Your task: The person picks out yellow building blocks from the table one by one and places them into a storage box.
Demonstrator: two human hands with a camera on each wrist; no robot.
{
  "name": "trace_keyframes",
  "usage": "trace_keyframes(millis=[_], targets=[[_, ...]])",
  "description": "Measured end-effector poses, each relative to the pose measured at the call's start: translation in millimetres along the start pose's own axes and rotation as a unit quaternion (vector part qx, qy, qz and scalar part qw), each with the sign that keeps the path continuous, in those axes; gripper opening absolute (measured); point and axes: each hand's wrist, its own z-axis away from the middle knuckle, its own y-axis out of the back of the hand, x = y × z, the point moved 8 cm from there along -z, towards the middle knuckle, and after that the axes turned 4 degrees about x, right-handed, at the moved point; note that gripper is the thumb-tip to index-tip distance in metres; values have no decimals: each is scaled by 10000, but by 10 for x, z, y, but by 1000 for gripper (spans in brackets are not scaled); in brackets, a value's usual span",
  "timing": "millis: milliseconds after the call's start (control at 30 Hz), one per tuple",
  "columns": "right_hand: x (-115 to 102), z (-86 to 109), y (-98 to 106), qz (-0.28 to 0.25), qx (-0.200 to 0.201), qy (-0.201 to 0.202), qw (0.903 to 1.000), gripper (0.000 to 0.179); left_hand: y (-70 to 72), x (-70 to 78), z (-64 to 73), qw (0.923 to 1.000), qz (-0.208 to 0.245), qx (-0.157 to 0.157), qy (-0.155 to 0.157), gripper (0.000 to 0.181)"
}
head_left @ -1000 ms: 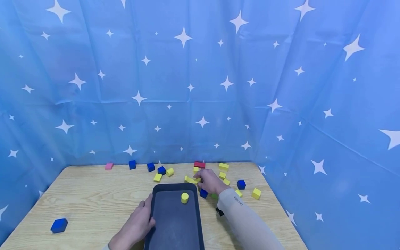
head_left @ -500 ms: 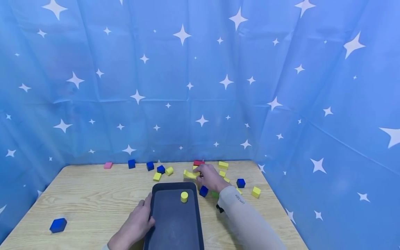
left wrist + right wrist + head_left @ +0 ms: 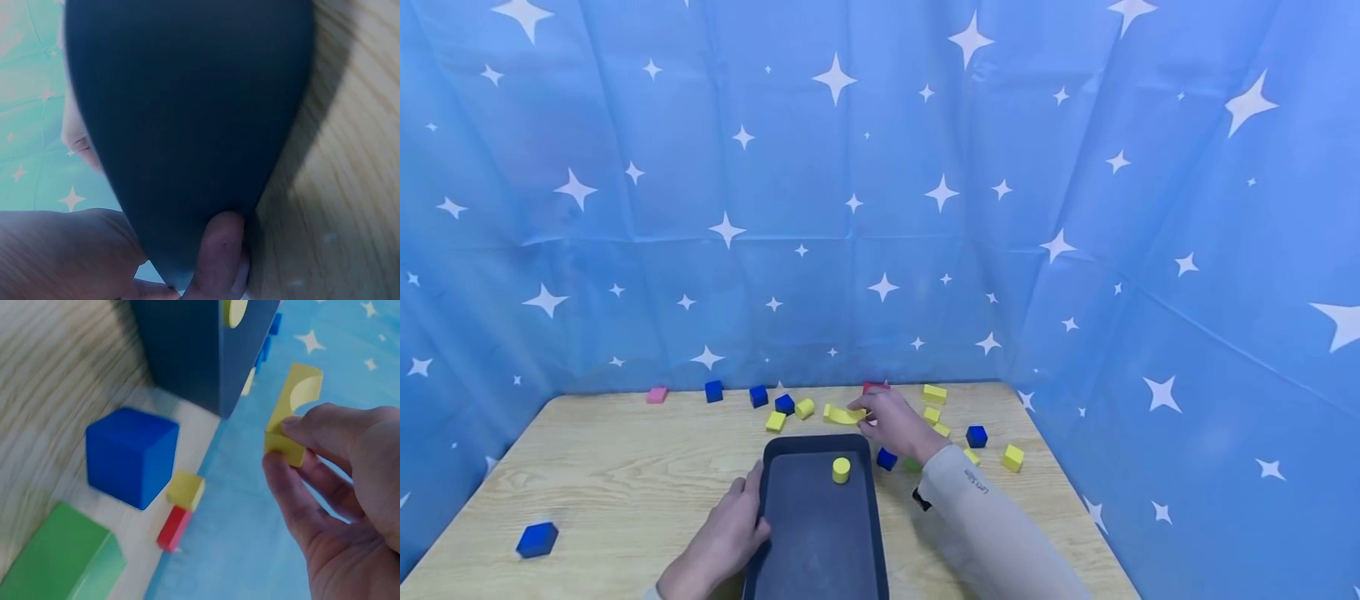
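My left hand (image 3: 730, 521) grips the left rim of a dark rectangular tray (image 3: 816, 542); the thumb lies over its edge, and in the left wrist view the tray's side fills the middle. One yellow cylinder block (image 3: 841, 471) stands inside, toward the far end. Just beyond the tray's far right corner, my right hand (image 3: 901, 425) pinches a yellow arch block (image 3: 839, 415). The right wrist view shows this arch block (image 3: 282, 412) between thumb and fingertips, raised off the table. Under the hand lie a blue cube (image 3: 131, 456) and a green block (image 3: 62, 559).
Several yellow blocks lie right of the right hand, near a blue cube (image 3: 977, 436). Blue cubes, a pink block (image 3: 657, 395) and a red block (image 3: 174, 530) lie along the back edge. Another blue cube (image 3: 537, 540) sits at left. A starry blue curtain (image 3: 820, 208) hangs behind.
My right hand has lifted the yellow arch block and carried it left toward the tray. The left hand keeps its grip on the tray; the head view has tilted slightly.
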Motion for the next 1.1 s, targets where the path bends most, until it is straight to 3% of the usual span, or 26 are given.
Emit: trace_keyframes(millis=[667,1100], targets=[[-598,-31,-126,403,-489,452,9970,36,-3,-2,-12,9998,-77,-63,175,88],[-744,-78,-331,588,-867,474,9934,36,-14,-26,-34,9998,-14,-126,167,89]])
